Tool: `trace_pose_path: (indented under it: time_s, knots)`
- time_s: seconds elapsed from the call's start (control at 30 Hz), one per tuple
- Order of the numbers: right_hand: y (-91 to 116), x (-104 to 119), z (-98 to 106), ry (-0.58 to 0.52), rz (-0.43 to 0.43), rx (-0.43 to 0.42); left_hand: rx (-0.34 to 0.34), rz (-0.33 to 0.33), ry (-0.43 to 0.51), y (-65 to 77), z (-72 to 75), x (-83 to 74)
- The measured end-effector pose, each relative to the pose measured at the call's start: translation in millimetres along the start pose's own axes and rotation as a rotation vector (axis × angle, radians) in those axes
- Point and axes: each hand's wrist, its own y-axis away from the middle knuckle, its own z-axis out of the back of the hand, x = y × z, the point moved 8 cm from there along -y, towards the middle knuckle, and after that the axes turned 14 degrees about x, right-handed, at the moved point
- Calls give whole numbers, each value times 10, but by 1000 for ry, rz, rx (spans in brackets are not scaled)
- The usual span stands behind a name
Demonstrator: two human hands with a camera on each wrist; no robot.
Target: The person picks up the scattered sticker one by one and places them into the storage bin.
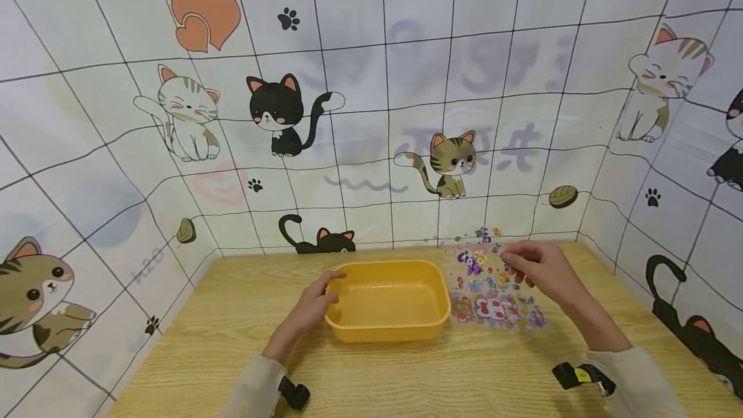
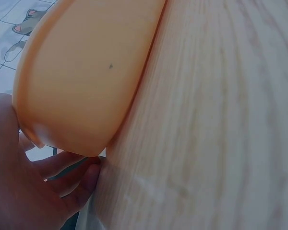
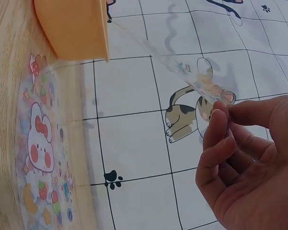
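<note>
A yellow plastic basin (image 1: 387, 335) stands on the wooden table. My left hand (image 1: 313, 303) grips its left end, thumb at the rim and the other fingers round the outer wall, as the left wrist view shows beside the basin wall (image 2: 86, 86). To the right of the basin, my right hand (image 1: 541, 271) pinches the edge of a clear sticker sheet (image 3: 194, 81) between thumb and forefinger. That sheet is lifted and slants in the right wrist view. Below it, more clear sticker sheets with a white bunny print (image 3: 41, 143) lie flat on the table.
A white cloth with cartoon cats (image 1: 360, 108) hangs behind the table (image 1: 406, 379) and along both sides. Its lower edge meets the table's back edge just beyond the basin. Black wrist cameras (image 1: 294, 393) are strapped over both sleeves.
</note>
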Motion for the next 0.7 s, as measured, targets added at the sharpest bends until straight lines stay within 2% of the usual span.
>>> trace_pose_path:
  time_s: [0.2,0.7]
  knots:
    - [-20,-28,-36,-24,-28,17,4,-7,5,-9,-2,16]
    - [-32,57,-123,-76,-1,33,0,-3,7,-4,-1,9]
